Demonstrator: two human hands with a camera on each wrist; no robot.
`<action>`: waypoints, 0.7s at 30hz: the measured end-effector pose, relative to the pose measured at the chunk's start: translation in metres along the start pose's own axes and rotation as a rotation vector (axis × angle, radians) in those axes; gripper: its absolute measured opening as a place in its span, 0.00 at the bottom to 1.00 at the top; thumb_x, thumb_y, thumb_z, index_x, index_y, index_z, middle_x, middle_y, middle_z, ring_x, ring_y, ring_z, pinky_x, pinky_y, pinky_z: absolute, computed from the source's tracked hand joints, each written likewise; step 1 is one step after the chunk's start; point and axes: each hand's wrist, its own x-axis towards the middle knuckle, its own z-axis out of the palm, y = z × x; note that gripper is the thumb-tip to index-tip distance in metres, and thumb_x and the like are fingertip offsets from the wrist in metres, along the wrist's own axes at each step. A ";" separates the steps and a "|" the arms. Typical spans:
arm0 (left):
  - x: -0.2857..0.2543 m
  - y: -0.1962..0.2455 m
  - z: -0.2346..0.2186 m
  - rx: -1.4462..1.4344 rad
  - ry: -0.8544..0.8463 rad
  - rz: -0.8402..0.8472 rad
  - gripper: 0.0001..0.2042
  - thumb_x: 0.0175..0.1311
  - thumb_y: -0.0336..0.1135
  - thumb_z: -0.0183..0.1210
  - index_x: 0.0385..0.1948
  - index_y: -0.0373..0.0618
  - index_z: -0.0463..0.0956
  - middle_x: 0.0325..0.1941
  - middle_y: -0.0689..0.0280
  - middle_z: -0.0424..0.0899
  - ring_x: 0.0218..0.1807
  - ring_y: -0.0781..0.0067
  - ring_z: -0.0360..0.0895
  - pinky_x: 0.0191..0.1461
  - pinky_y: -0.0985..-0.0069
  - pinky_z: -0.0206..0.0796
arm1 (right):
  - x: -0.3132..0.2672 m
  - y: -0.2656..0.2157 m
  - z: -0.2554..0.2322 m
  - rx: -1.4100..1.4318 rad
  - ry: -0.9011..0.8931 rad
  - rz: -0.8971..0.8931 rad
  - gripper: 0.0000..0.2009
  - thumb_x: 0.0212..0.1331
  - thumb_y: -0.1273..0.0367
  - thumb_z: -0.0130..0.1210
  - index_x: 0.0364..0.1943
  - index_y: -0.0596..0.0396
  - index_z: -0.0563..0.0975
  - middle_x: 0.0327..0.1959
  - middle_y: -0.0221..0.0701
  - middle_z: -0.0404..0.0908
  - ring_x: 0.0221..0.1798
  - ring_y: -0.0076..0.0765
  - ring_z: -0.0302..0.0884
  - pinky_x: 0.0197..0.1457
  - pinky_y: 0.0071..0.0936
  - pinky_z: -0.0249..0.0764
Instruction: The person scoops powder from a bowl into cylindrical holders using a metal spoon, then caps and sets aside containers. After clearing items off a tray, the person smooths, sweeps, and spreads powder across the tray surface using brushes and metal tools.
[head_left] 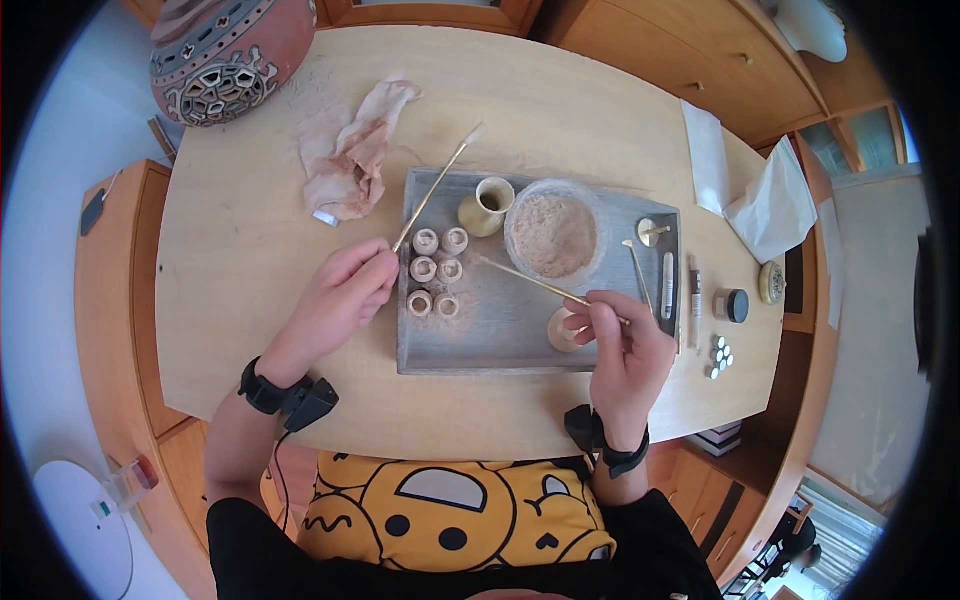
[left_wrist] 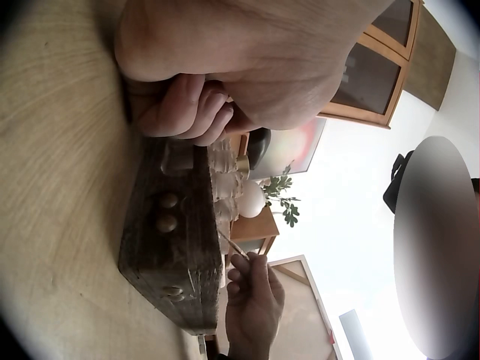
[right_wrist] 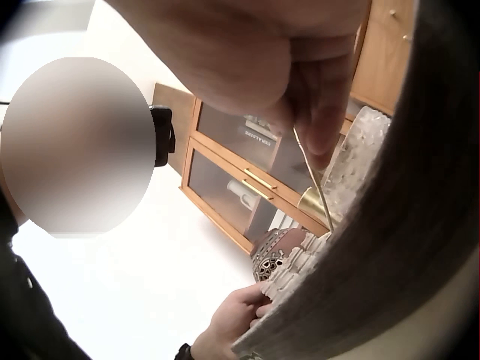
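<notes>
Left hand [head_left: 335, 290] grips a brush [head_left: 441, 177] by the left edge of the tray [head_left: 480, 367]; right hand [head_left: 632, 350] pinches a thin tool [head_left: 540, 284], apparently dusting the small pots [head_left: 423, 270]; light strokes are needed next.

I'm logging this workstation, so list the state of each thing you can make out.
Left hand: gripping a gold-coloured brush, its tip pointing away from the person
Right hand: pinching a slim gold-coloured tool
Six small pots: upright, open-topped, in two columns
White bowl: uncovered, holding powder
Brass-coloured vase: upright, open-mouthed
Grey tray: dusted with powder near the pots
Cloth: crumpled, stained
Black-lidded jar: closed
</notes>
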 end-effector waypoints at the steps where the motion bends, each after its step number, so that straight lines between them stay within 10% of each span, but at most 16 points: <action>1: 0.000 0.000 0.000 0.000 0.000 -0.001 0.13 0.76 0.39 0.48 0.27 0.50 0.64 0.21 0.81 0.56 0.21 0.92 0.49 0.22 0.86 0.40 | -0.002 -0.001 0.001 -0.100 0.001 -0.119 0.05 0.65 0.74 0.57 0.40 0.63 0.79 0.31 0.37 0.87 0.28 0.27 0.83 0.32 0.20 0.77; 8: 0.001 -0.001 0.001 -0.006 0.003 -0.005 0.14 0.76 0.41 0.48 0.27 0.50 0.64 0.20 0.82 0.56 0.20 0.92 0.49 0.21 0.87 0.39 | 0.003 -0.010 0.008 -0.513 -0.097 -0.580 0.13 0.50 0.79 0.66 0.41 0.59 0.81 0.28 0.36 0.84 0.28 0.37 0.83 0.30 0.26 0.77; 21: 0.001 0.000 0.001 -0.002 0.014 -0.003 0.14 0.76 0.41 0.47 0.26 0.51 0.63 0.20 0.83 0.56 0.20 0.93 0.48 0.21 0.87 0.39 | -0.003 -0.019 0.003 -0.499 -0.070 -0.499 0.10 0.51 0.79 0.66 0.39 0.60 0.81 0.28 0.35 0.84 0.27 0.37 0.82 0.29 0.28 0.76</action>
